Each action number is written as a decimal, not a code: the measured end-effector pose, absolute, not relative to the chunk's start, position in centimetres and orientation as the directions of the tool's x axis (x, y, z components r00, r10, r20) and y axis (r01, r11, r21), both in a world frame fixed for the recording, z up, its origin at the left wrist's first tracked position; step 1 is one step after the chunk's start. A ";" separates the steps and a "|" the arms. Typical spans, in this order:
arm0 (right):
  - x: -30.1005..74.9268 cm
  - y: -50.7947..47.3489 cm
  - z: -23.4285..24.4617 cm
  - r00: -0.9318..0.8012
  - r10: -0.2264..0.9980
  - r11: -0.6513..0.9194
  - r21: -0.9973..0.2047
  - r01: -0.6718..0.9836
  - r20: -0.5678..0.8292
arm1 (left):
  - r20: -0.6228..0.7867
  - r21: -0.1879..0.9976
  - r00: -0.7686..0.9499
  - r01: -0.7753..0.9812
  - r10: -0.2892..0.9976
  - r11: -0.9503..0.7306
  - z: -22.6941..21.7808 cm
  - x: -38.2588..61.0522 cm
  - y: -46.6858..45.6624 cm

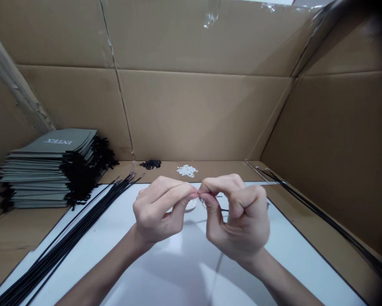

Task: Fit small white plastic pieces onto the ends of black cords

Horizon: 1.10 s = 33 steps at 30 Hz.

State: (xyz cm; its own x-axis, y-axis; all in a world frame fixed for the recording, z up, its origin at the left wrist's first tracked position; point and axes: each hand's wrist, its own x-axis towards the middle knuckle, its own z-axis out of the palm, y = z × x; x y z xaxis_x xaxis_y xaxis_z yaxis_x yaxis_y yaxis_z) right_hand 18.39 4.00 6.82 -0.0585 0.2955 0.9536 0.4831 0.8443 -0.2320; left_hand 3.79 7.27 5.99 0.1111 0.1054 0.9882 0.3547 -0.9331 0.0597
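Observation:
My left hand [163, 208] and my right hand [237, 214] are raised over the white board [178, 272], fingertips meeting in the middle. Each is closed in a pinch of thumb and forefinger. A tiny orange-red glint shows where the fingertips touch; the thing held there is too small to name. Just behind the fingers, a round white thing [191, 205] is partly hidden. Short dark ends poke out behind my right hand, mostly covered by it.
Black cables [82, 225] lie bundled along the left, with a few more cables [325, 219] at the right. Grey sleeves marked INTEX [39, 178] are stacked back left. Small black pieces [151, 164] and white pieces [187, 171] lie before the cardboard wall [203, 114].

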 end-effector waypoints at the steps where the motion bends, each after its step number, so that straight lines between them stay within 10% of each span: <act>1: 18.4 4.0 6.8 -0.060 0.297 0.846 -0.233 0.480 0.953 | 0.986 0.072 0.115 0.341 0.117 -0.937 6.1 3.8 7.2; 33: 18.8 3.0 7.1 -0.124 0.287 0.822 -0.177 0.541 0.950 | 0.975 0.178 0.100 0.195 0.201 -0.964 6.1 4.0 6.8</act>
State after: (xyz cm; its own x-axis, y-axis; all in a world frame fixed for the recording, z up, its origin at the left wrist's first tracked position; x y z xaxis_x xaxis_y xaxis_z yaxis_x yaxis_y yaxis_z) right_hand 18.80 2.99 7.09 -0.1241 0.2866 0.9500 0.5410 0.8221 -0.1774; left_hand 3.96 6.75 6.14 0.0999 0.2005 0.9746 0.1954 -0.9644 0.1784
